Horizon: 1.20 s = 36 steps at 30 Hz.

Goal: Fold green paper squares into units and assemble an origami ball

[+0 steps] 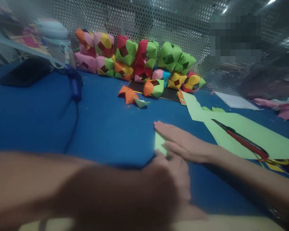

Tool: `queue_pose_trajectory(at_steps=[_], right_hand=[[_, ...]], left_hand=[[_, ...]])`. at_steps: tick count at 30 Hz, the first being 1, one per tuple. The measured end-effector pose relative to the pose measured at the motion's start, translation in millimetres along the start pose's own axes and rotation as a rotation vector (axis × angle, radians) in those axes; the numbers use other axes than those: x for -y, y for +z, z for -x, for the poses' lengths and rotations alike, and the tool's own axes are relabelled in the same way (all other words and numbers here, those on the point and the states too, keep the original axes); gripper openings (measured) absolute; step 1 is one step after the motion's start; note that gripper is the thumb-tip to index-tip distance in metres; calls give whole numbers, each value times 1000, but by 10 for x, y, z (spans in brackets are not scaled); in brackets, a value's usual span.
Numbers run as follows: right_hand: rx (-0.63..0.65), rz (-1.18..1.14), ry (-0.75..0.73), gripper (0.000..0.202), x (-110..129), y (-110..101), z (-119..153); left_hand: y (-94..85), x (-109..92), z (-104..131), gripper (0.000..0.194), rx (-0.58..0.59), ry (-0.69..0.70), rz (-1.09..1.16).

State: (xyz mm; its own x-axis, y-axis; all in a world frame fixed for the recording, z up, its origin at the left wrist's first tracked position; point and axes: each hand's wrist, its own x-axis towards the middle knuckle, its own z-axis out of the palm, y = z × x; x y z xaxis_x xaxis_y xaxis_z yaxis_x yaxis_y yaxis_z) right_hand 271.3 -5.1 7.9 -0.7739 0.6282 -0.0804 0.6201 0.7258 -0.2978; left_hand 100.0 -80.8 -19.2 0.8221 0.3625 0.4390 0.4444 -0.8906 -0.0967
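A small light green piece of paper (pixel 159 142) lies on the blue table under my hands. My right hand (pixel 183 141) rests flat across it, fingers stretched out and pointing left, covering much of the sheet. At the paper's near edge, my left hand (pixel 173 179) presses down with bent fingertips, its thumb held out away from them. The two hands touch or nearly touch. My left forearm and wrist are blurred and hide part of the table. The paper's right portion is hidden, so its full shape cannot be made out.
Folded paper cubes (pixel 126 51) stand stacked along a perforated metal screen (pixel 91 16). Orange folded paper (pixel 127 94) lies ahead. To the right, a red and black utility knife (pixel 243 140) rests on a large green sheet (pixel 276 138). A dark phone (pixel 26 72) and cable (pixel 75 122) lie left.
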Motion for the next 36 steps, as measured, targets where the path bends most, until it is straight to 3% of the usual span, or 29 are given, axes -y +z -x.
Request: queue_pose_trajectory(at_steps=[6,10,15,18,21,23,27,36], right_hand=[[13,25,20,68,-53,4,-72],[-7,93,-1,65,-174,53,120],[50,170,132,67,-435,20,400],[44,189,192,69,-468,-18,494],[-49,162,174,71,-305,-42,500],[-83,95,71,70,-132,-40,454],[60,-82,-121,68,65,-3,276],[93,-42,64,70,-160,-65,-39]], left_hand=[[5,29,-18,66,-6,64,-35],[-3,-2,-5,66,-13,32,-73],[7,-20,8,62,0,15,-56],[71,-43,-53,68,76,-13,-13],[101,-57,-114,73,182,-67,25],[78,-45,-110,66,115,-58,34],[5,1,-29,54,-90,-25,45],[7,3,18,61,-109,5,-80]])
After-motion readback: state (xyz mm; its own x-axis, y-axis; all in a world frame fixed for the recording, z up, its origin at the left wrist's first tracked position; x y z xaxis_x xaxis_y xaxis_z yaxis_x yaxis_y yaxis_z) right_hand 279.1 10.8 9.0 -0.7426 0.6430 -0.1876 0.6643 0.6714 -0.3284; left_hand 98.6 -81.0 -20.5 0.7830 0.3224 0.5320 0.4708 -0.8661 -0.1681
